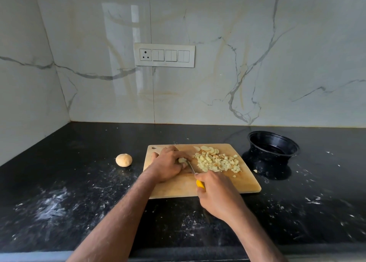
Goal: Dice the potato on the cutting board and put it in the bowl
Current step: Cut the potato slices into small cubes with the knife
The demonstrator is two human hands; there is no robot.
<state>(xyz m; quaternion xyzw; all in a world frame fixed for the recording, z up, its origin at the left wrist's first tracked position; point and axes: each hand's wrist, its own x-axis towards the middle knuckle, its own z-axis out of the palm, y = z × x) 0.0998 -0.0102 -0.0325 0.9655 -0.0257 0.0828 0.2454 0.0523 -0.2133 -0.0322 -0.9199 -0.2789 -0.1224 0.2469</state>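
A wooden cutting board lies on the black counter. On its right half sits a pile of diced potato, with a few round slices behind it. My left hand curls over a small potato piece on the board's left half. My right hand grips a yellow-handled knife, whose blade rests against that piece. The black bowl stands to the right of the board, holding no potato.
A whole unpeeled potato lies on the counter left of the board. One stray potato bit sits by the bowl's base. White marble walls meet in a corner at back left. The counter edge runs just below my forearms.
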